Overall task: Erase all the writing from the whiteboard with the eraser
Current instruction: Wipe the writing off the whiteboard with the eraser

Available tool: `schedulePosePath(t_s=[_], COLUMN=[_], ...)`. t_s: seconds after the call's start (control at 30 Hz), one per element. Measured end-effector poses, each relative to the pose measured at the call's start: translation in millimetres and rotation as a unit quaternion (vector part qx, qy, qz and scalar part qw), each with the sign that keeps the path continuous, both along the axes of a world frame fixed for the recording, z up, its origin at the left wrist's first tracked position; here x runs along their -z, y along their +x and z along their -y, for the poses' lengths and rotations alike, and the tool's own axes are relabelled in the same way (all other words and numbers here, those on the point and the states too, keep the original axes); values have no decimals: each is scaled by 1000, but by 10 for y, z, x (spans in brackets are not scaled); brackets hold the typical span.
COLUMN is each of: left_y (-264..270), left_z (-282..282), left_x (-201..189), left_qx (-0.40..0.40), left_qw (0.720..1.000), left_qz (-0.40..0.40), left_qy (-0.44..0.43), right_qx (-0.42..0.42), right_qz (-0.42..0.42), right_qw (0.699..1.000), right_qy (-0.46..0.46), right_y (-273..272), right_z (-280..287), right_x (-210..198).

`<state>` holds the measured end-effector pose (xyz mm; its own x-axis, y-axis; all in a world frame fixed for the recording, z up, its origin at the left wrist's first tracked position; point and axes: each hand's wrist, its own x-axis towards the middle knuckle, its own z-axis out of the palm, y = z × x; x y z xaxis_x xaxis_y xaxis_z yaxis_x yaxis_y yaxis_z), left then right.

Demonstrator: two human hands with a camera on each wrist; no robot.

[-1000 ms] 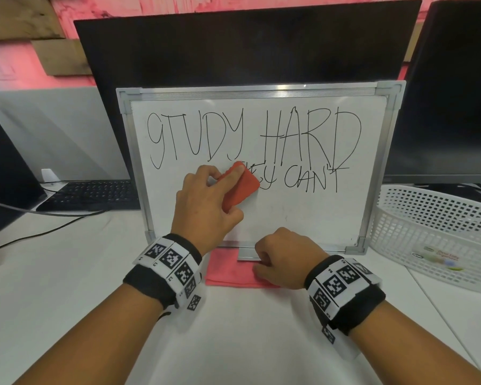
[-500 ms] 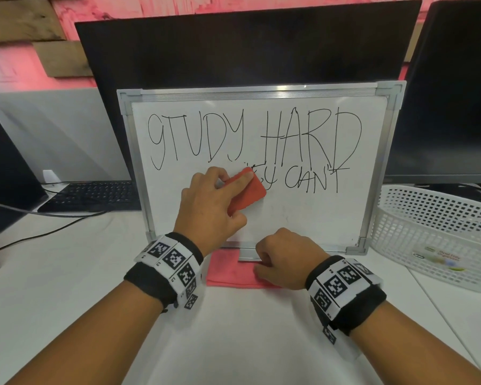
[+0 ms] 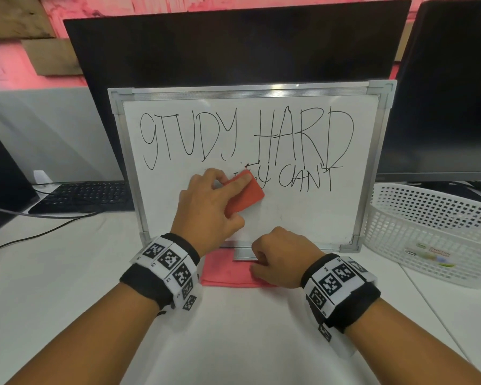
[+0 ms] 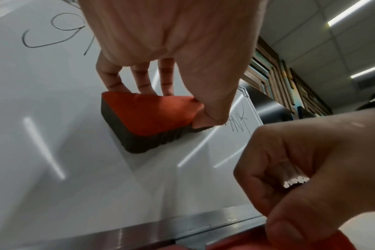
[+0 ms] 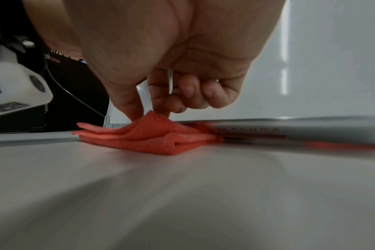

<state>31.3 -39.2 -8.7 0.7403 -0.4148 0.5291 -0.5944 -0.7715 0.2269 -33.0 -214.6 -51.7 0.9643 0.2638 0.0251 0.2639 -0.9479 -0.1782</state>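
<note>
The whiteboard (image 3: 303,218) stands upright against a monitor, with "STUDY HARD" on top and "CAN'T" left on the second line. My left hand (image 3: 208,207) grips the red eraser (image 3: 246,197) with thumb and fingers and presses it flat on the board at the left end of the second line. The left wrist view shows the eraser (image 4: 152,116) with its dark pad against the whiteboard (image 4: 54,118) under my left hand (image 4: 171,33). My right hand (image 3: 278,259) is curled at the board's foot and pinches the red cloth (image 5: 152,135).
The red cloth (image 3: 225,270) lies folded under the board's lower rail. A white perforated basket (image 3: 428,232) stands right of the board. A black keyboard (image 3: 84,195) with cables sits to the left, and dark monitors stand behind and on both sides.
My left hand slid the eraser slightly right and down over the second line, wiping more of its first letters. My right hand stayed at the board's foot.
</note>
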Motion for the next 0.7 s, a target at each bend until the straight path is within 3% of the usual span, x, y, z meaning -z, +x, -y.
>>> schedulePosePath(t_s=[0.07,0.17,0.3,0.43,0.53,0.7], left_y=[-14,57,29,54,39,40], left_z=[-6,-52,-82,-133,-156,-222], left_x=[7,-22,13,11,32,47], left_qx=[7,-21,18,-9,4,-14], left_qw=[1000,998,1000,1000,1000,1000], left_qz=[-5,11,-10,-2,-12,-16], left_qy=[6,-54,21,-27,11,-3], right_qx=[1,1,0,1,0,4], right_qz=[-4,0,-1,1,2,-1], right_qw=[1000,1000,1000,1000,1000,1000], right_qy=[0,1,3,2,-1,-3], right_y=[-3,-9,-14,-18,-14,-20], right_z=[7,11,18,21,20,14], right_x=[-1,-4,-8,-13,-15,-16])
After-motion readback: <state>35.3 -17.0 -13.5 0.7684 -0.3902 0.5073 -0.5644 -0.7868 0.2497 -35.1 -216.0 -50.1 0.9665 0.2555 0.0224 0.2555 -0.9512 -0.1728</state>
